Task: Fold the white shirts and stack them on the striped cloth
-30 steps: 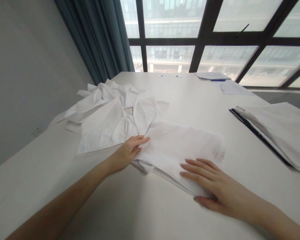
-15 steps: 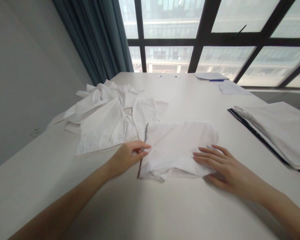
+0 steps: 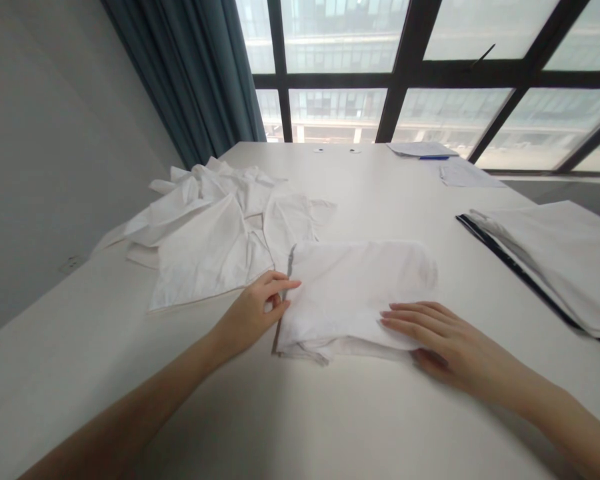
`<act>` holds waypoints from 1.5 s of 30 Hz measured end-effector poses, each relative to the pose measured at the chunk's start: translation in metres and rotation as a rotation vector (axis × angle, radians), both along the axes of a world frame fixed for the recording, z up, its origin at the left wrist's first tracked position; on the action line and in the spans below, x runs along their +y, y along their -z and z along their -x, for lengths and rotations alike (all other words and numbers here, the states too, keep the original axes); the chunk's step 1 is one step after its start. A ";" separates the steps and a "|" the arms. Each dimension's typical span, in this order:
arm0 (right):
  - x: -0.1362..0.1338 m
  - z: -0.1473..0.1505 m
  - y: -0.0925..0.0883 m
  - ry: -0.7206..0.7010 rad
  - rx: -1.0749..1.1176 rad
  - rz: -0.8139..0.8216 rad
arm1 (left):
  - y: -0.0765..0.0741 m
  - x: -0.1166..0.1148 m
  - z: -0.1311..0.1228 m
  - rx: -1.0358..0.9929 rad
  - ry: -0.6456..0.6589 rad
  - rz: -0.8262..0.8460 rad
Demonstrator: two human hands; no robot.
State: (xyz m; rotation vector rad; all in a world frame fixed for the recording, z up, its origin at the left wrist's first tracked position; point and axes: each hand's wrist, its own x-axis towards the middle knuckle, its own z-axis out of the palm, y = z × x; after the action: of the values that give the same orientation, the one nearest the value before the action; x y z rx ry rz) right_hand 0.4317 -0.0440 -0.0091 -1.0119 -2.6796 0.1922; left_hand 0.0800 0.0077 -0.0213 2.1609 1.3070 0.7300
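A folded white cloth lies flat on the white table in front of me, with a thin dark line along its left edge and loose layers showing at its near edge. My left hand is at that left edge, thumb and forefinger closed on the border. On the cloth's near right part rests my right hand, palm down with its fingers stretched out side by side. Its thumb is low by the near right corner, partly in shadow.
Crumpled white cloths lie in a heap at the left. On the right, more folded white fabric sits on something flat with a black edge. Papers and a blue pen lie by the window.
My right hand has slid slightly toward me and left over the cloth, its fingers closer together. The cloth's surface looks smoother. My left hand stays at the left edge.
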 end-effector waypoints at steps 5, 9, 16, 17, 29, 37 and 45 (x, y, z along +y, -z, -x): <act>0.000 -0.001 -0.003 -0.073 0.090 -0.014 | -0.007 -0.012 -0.005 0.150 0.193 -0.347; 0.000 -0.003 -0.006 -0.152 0.157 -0.015 | -0.013 -0.019 -0.010 0.178 0.526 -0.242; -0.002 -0.004 -0.014 -0.144 0.223 0.012 | -0.014 -0.017 -0.009 0.195 0.553 -0.154; -0.002 -0.004 -0.015 -0.146 0.192 0.066 | -0.015 -0.017 -0.009 0.211 0.564 -0.172; 0.006 -0.022 -0.020 0.054 0.059 0.624 | -0.014 -0.016 -0.005 0.315 0.622 -0.266; 0.005 -0.034 -0.025 0.074 -0.032 0.558 | -0.018 -0.015 -0.003 0.272 0.625 -0.170; 0.014 -0.039 -0.011 0.479 -0.001 0.331 | -0.016 -0.016 -0.005 0.231 0.596 -0.165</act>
State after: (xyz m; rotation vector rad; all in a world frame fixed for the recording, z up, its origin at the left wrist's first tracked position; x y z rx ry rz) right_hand 0.4704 -0.0301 0.0019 -1.7128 -2.3601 0.5429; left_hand 0.0851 -0.0081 -0.0050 2.6388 0.6416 0.3603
